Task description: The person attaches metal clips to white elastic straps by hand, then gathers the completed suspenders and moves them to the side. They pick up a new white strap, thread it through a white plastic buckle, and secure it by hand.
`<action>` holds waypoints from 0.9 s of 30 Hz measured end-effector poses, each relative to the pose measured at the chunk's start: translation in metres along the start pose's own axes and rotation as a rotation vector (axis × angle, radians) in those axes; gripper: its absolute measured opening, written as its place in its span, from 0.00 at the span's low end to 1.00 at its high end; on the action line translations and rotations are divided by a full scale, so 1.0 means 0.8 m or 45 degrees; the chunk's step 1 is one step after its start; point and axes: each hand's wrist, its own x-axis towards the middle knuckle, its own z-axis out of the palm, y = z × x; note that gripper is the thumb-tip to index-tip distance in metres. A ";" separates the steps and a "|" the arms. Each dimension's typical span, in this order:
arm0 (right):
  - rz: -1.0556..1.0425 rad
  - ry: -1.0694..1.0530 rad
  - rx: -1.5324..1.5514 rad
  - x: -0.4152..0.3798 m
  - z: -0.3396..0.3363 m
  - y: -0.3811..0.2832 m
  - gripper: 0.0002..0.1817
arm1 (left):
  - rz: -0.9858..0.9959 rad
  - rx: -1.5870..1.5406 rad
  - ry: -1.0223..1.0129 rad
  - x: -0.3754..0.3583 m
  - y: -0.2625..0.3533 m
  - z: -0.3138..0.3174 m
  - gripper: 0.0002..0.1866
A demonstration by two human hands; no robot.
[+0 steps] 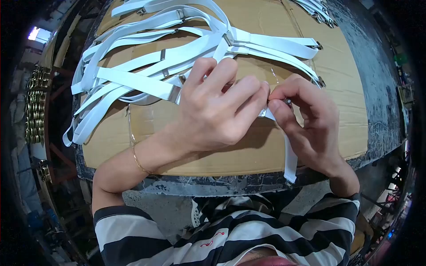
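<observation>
My left hand (217, 104) is closed, its fingers pinched over a white elastic suspender strap. Close against it, my right hand (313, 119) pinches the same suspenders between thumb and forefinger. A small dark metal part (288, 102) shows at the right fingertips; its exact kind is partly hidden. From between the hands a white strap (290, 155) hangs down over the cardboard's near edge, with a metal fitting at its end. Just beyond the left hand lies a heap of white suspenders (146, 71) with metal adjusters and clips.
A cardboard sheet (213, 166) covers much of the worn dark table (381, 133). More white straps with metal clips (316, 11) lie at the far right. To the left, stacks of brass-coloured metal parts (36, 104) stand beside the table.
</observation>
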 end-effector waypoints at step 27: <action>0.189 0.135 0.055 0.010 -0.029 -0.013 0.07 | -0.192 -0.551 -0.041 0.003 -0.014 0.014 0.19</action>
